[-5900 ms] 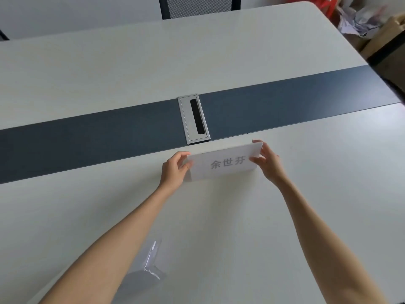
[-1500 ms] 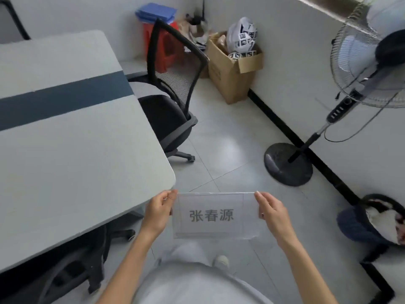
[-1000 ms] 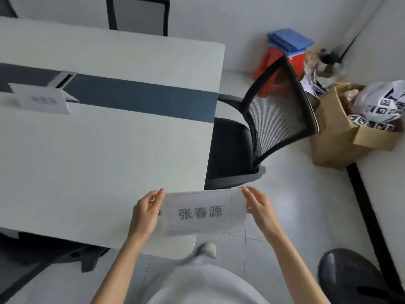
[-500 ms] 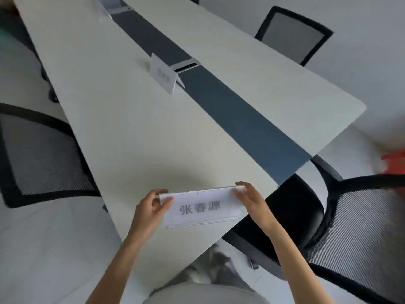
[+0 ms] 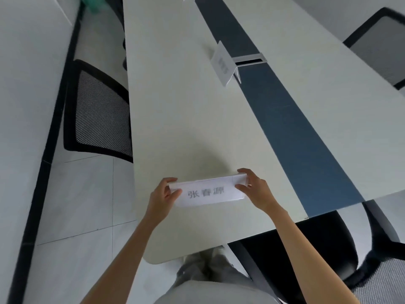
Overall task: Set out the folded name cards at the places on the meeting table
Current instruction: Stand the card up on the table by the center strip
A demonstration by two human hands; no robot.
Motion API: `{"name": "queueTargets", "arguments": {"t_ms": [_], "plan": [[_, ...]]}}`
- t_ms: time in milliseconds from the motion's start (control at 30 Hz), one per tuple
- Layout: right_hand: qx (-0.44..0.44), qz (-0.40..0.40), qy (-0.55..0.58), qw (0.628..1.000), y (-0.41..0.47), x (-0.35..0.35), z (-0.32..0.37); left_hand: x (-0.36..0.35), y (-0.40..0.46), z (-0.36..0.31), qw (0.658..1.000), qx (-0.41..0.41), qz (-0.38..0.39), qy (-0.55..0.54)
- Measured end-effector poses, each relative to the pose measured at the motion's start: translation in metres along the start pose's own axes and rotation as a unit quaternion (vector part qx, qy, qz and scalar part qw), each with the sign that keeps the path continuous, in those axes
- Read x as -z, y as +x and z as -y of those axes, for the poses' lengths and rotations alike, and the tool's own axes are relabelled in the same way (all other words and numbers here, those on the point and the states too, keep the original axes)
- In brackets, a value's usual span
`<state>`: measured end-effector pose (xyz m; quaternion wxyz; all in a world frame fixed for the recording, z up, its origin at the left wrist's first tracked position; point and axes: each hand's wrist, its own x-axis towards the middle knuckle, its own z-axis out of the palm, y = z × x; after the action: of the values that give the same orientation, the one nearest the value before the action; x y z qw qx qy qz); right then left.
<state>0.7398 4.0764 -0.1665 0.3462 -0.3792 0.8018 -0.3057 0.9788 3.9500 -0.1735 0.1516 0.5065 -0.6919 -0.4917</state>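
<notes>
While both hands pinch its ends, the folded name card [image 5: 208, 192] sits low over the near end of the tabletop [image 5: 175, 110], printed face toward the wearer. The left hand [image 5: 163, 197] grips the left edge between thumb and curled fingers; the right hand [image 5: 254, 189] does the same on the right edge — whether the card's base already touches the surface I cannot tell. Far up the tabletop another name card [image 5: 222, 63] stands beside the cable port [image 5: 249, 59] in the dark centre strip [image 5: 291, 128].

The risk, as I judge it, is in the release. The card looks nearly flattened between the fingers, so if the fold is not opened into a tent before letting go, it may slump flat or tip over. It also sits near the rounded corner, close to the edge — a careless nudge could slide it off to the floor [image 5: 83, 205]. Letting one end go before the other might leave it skewed to the seat.
</notes>
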Motion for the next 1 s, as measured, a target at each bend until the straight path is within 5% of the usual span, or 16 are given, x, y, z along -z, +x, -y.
{"name": "queueTargets", "arguments": {"t_ms": [200,533,1000], "plan": [[0.051,-0.054,-0.081,0.994,-0.003,0.006,0.000,0.018,0.005,-0.006,0.983,-0.087,-0.024,0.160],[0.090,-0.121,0.089,0.985,-0.006,0.084,0.026,0.032,0.049,-0.114,0.981,-0.172,0.080,0.034],[-0.031,-0.164,0.108,0.980,0.134,0.228,-0.099,-0.179,0.186,-0.196,0.982,-0.158,0.088,0.043]]}}
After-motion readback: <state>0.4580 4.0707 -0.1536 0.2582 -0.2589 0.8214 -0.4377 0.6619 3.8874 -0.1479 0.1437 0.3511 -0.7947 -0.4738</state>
